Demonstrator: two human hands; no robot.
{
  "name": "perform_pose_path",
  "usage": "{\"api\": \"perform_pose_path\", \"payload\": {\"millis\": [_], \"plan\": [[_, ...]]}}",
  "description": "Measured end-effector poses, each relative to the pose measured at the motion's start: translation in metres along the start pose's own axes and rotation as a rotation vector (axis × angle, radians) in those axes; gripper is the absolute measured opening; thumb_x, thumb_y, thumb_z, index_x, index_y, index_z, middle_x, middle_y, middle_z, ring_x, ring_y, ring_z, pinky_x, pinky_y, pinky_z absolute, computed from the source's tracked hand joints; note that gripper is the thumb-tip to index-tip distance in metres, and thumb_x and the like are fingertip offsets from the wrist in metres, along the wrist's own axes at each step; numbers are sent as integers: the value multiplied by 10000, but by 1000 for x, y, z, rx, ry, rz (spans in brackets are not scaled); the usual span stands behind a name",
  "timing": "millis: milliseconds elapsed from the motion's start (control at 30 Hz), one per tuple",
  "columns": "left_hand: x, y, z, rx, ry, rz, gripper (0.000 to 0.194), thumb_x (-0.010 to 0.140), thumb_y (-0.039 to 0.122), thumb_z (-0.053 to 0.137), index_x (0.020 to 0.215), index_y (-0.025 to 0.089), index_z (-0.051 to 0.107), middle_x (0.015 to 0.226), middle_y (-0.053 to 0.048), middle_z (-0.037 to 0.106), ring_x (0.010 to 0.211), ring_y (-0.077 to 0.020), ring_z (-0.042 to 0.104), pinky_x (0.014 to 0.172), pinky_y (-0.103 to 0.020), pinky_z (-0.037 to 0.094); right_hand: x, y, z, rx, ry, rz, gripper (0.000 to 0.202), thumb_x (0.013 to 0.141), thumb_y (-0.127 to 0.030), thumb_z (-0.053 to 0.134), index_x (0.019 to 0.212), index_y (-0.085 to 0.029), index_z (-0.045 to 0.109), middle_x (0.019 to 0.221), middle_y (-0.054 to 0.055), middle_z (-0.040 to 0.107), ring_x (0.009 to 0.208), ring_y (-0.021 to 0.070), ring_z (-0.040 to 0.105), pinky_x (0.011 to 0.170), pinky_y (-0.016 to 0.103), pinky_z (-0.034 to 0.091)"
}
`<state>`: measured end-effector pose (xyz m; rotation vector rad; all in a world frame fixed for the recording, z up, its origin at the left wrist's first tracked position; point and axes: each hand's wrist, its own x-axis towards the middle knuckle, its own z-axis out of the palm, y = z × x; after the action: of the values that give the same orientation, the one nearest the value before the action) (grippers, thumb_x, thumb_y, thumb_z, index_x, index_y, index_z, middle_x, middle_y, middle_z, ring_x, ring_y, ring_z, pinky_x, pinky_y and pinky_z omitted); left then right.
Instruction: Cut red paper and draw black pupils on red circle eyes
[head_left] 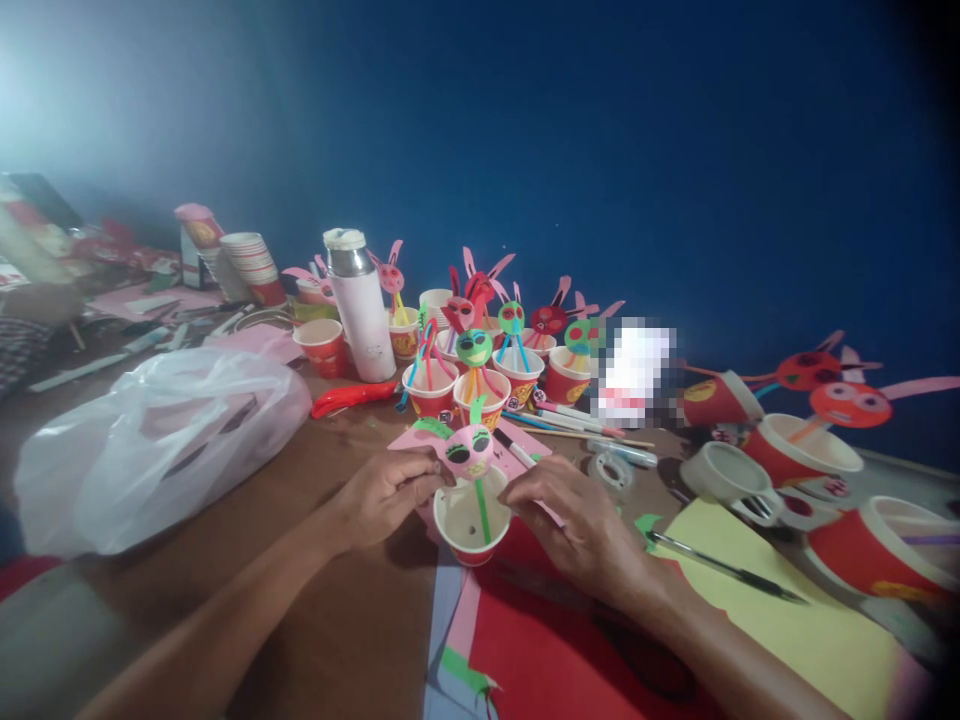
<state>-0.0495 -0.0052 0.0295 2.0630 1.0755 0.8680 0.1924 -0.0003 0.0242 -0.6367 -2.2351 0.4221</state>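
A red and white paper cup point(454, 530) sits between my hands with a green straw point(482, 515) standing inside it. The straw carries a pink paper face point(471, 455) with dark eyes and green ears. My left hand point(394, 492) pinches at the left rim, its fingertips beside the face. On the opposite side, my right hand point(574, 510) has bent fingers closed on the right rim. A dark hole shows in the cup's inner wall. Part of the cup's outside is hidden by its tilt toward me.
Finished-looking cups with paper faces, such as a green one point(475, 347), crowd the back. A white flask point(361, 315) and a plastic bag point(165, 440) stand left. Right lie a tape roll point(611, 470), a mug point(724, 480), a pen point(727, 568) and yellow paper point(787, 640). Red paper point(570, 650) lies in front.
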Motion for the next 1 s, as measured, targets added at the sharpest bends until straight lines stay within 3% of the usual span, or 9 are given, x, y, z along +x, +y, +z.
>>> {"api": "perform_pose_path", "payload": {"millis": [333, 533, 733, 1000], "plan": [[0, 4, 4, 5, -21, -9, 209, 886, 233, 466, 792, 147, 632, 810, -22, 625, 768, -126, 590, 688, -191, 453, -2, -6, 0, 46, -39, 238, 124, 859, -108, 481, 866, -199, 566, 804, 22, 627, 739, 156, 566, 674, 272, 431], [-2, 4, 4, 79, -42, 35, 238, 899, 247, 446, 789, 151, 633, 794, -30, 620, 740, -128, 577, 673, -201, 449, -1, -11, 2, 67, -61, 396, 109, 859, -123, 462, 878, -215, 517, 773, -1, 642, 693, 151, 584, 627, 256, 428], [-3, 5, 4, 119, -47, 82, 217, 904, 201, 442, 824, 147, 637, 764, -20, 605, 698, -105, 566, 639, -182, 422, -1, -13, 7, 67, -71, 444, 112, 868, -132, 429, 863, -219, 499, 731, -14, 623, 633, 138, 569, 604, 252, 412], [-4, 1, 5, 93, -25, 97, 184, 896, 179, 456, 886, 161, 638, 863, -34, 656, 794, -118, 608, 708, -194, 441, 0, -13, 12, 100, -5, 498, 72, 895, -214, 437, 858, -211, 499, 703, -19, 629, 597, 134, 567, 602, 254, 412]]}}
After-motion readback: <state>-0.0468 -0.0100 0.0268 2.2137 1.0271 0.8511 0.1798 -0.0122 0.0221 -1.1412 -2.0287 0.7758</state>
